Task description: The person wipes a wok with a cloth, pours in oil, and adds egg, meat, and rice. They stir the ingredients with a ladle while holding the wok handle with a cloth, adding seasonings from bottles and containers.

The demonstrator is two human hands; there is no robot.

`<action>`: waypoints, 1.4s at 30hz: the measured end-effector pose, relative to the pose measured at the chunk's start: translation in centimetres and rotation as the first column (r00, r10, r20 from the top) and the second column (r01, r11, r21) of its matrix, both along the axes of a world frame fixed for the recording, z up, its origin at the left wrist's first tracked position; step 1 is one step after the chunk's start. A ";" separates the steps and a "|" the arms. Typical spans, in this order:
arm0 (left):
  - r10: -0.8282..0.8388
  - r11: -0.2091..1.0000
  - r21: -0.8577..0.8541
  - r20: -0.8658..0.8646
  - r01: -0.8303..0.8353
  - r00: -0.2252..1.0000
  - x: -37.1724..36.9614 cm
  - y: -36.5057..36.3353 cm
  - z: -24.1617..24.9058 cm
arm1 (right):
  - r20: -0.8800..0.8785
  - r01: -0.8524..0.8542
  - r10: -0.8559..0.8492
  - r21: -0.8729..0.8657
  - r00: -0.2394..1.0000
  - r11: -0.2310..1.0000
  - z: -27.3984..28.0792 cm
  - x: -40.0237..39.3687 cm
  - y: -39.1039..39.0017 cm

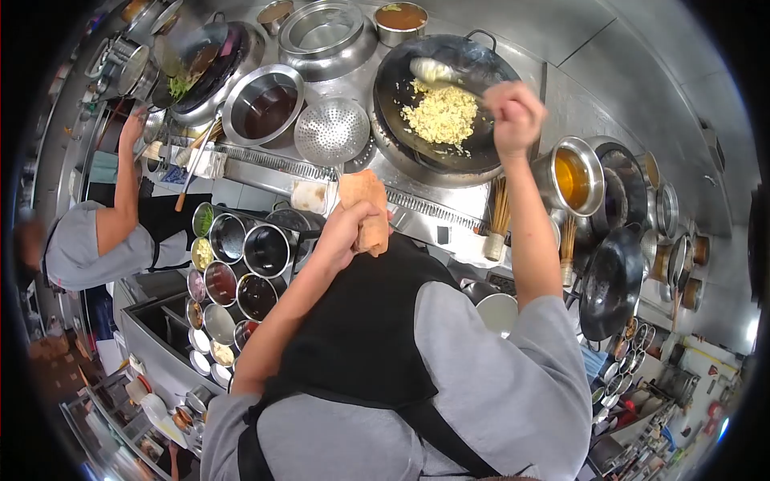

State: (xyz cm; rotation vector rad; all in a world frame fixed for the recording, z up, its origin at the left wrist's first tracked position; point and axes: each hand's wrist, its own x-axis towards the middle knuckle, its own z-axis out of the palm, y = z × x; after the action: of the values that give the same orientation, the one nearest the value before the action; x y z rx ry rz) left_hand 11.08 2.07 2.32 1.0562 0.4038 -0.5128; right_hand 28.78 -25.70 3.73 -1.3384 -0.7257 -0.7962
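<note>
In the head view, my right hand (514, 118) is closed round the handle of a ladle (434, 70) above the wok (393, 88). The ladle's bowl looks whitish and slightly blurred. Pale yellow, crumbly food, resembling fried rice or scrambled egg (439, 115), lies in the wok. Close to my apron, my left hand (346, 234) grips a folded orange-brown cloth (366, 210); whether anything is inside the cloth is hidden. A perforated strainer (331, 131) lies just beyond this cloth, left of the wok.
A pot of dark liquid (265, 104) stands at the left, a pot of golden liquid (571, 178) at the right. Bamboo brushes (499, 216) stand by the stove's front edge. Several ingredient containers (220, 282) sit left of me. Another person (104, 232) works at a wok farther left.
</note>
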 end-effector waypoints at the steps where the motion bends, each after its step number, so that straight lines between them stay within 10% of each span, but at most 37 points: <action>1: -0.027 1.000 -0.008 -0.034 0.027 0.999 0.5 -0.1 -0.3 | -0.107 -0.092 0.089 -0.022 0.990 0.996 0.1 -0.1 -0.7; 8: -0.141 0.989 0.035 -0.093 0.145 0.986 3.6 -0.4 -6.0 | -0.108 -0.075 0.110 0.284 0.988 0.956 8.7 -9.0 -6.0; 10: -0.123 0.992 -0.010 -0.126 0.123 0.984 5.7 -2.3 -8.9 | -0.327 0.610 -0.518 0.338 0.790 0.717 5.2 -6.4 -3.6; 13: -0.192 0.981 -0.040 -0.172 0.188 0.966 9.9 -6.0 -10.9 | -0.300 0.378 -0.260 0.461 0.918 0.802 3.3 -7.7 2.2; 18: -0.234 0.950 -0.206 0.036 0.237 0.971 14.7 -11.9 -23.4 | 0.057 0.392 -0.389 -0.091 0.920 0.915 0.2 -9.5 10.2; 20: -0.259 0.965 -0.079 -0.125 0.251 0.958 14.0 -11.8 -20.1 | -0.162 0.336 -0.355 -0.137 0.921 0.932 0.2 -6.3 7.0; 22: -0.302 0.892 -0.402 -0.196 0.205 0.933 15.8 -12.5 -23.7 | -0.303 0.350 -0.306 0.103 0.903 0.931 2.6 -4.3 3.4; 23: 0.012 0.978 -0.196 -0.285 -0.070 0.958 14.5 -13.4 -19.6 | -0.298 0.212 -0.143 0.214 0.944 0.954 5.4 -5.5 2.4; 26: 0.170 0.977 -0.076 -0.278 -0.198 0.946 13.3 -14.0 -18.2 | -0.325 0.067 0.047 0.329 0.945 0.942 6.3 -7.5 2.0; 33: -0.062 0.997 -0.077 -0.606 0.019 0.793 7.6 -10.9 0.8 | -0.299 -0.016 0.171 0.459 0.939 0.888 9.1 -9.9 -1.1; 37: -0.204 0.976 -0.085 -0.047 0.200 0.978 4.9 -8.8 -15.7 | -0.193 0.223 -0.184 0.204 0.964 0.953 4.1 -10.2 3.6; 42: -0.081 0.994 -0.102 -0.474 0.037 0.877 1.1 -7.3 -17.8 | -0.038 0.129 -0.126 0.089 0.991 0.988 5.1 -8.3 2.4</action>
State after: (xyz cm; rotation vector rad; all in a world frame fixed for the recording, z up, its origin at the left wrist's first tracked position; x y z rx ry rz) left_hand 12.17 -5.27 -15.53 0.8485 0.7802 -0.8457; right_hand 20.50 -23.31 8.79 -1.3215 -0.5752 -0.8974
